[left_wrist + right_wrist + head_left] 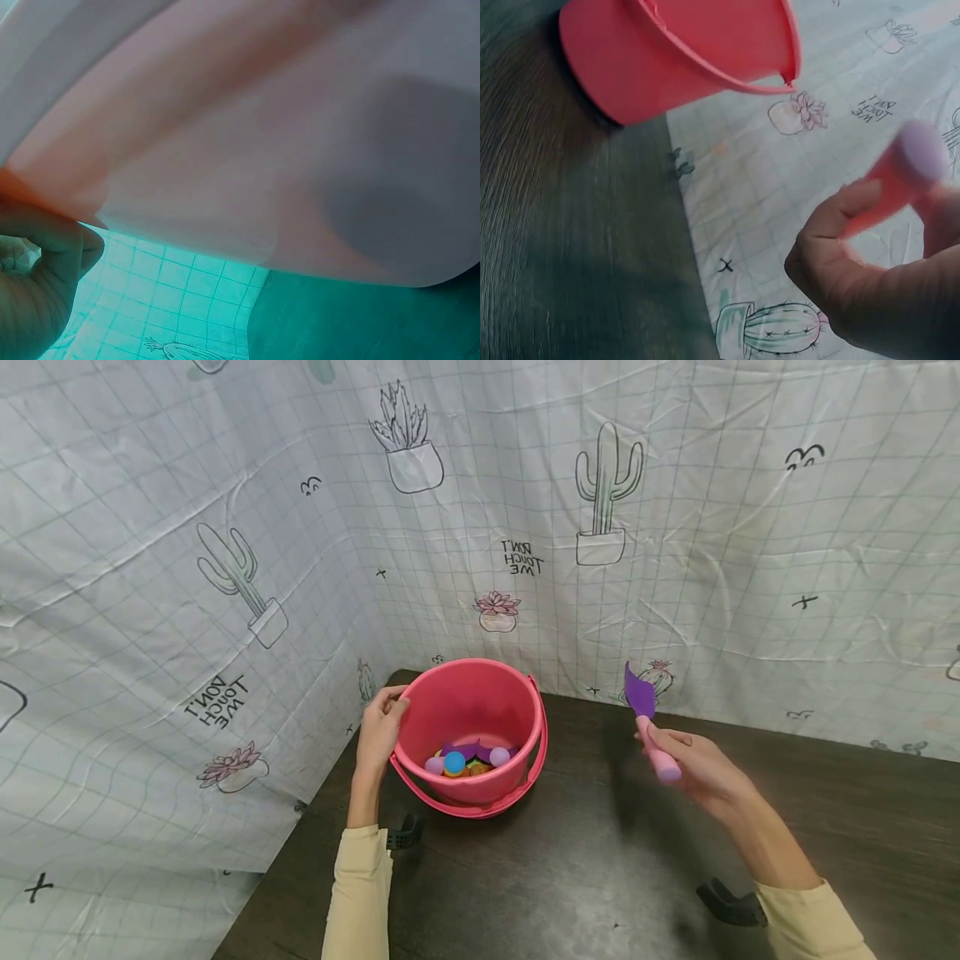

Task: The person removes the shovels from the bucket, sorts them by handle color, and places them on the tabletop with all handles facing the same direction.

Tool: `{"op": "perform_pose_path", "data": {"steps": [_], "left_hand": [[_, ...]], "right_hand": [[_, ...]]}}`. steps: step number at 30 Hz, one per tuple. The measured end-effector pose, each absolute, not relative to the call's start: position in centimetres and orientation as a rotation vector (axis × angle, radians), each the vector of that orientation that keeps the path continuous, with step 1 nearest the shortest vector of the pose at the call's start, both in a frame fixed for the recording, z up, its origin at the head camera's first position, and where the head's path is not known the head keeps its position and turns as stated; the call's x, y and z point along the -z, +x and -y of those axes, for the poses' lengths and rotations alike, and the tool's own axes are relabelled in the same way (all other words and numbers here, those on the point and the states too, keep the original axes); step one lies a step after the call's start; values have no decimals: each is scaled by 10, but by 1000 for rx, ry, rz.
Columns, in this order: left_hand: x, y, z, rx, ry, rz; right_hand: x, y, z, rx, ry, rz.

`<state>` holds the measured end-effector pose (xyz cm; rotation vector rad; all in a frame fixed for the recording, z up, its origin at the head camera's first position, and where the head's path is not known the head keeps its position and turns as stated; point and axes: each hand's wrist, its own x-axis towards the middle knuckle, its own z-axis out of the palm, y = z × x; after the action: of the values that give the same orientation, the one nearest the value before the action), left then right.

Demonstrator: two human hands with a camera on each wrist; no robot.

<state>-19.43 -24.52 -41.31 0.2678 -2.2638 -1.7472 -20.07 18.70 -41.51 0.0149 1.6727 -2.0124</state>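
Observation:
A pink bucket [468, 710] stands upright on the dark table, its handle hanging down at the front. My left hand [382, 722] grips the rim on the bucket's left side; the left wrist view has that hand [45, 277] at the edge of the bucket wall [225, 172], which fills most of the picture. Inside, at the bottom, lie a blue ball [454, 764], light purple balls [499, 757] and purple pieces [468, 749]. Right of the bucket, my right hand [701, 768] holds a toy trowel [641, 695] by its pink handle, purple blade pointing up and away.
The dark wooden table [570, 860] runs to the right and toward me. White grid-patterned cloth [712, 568] with printed cacti hangs behind and on the left, close to the bucket. Dark wrist straps [731, 903] sit at my sleeves.

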Motion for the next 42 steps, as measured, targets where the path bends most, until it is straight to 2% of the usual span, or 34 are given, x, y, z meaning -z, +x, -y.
{"op": "perform_pose_path", "data": {"steps": [8, 16, 28, 42], "left_hand": [[413, -194, 244, 1737, 276, 2269], [412, -194, 244, 1732, 302, 2281], [411, -193, 242, 1729, 292, 2278], [410, -194, 242, 1742, 296, 2265]], "right_hand": [[422, -205, -191, 1918, 106, -1841], [431, -210, -194, 1847, 13, -1861], [449, -215, -202, 1906, 67, -1808], [460, -221, -201, 1797, -121, -1734]]}}
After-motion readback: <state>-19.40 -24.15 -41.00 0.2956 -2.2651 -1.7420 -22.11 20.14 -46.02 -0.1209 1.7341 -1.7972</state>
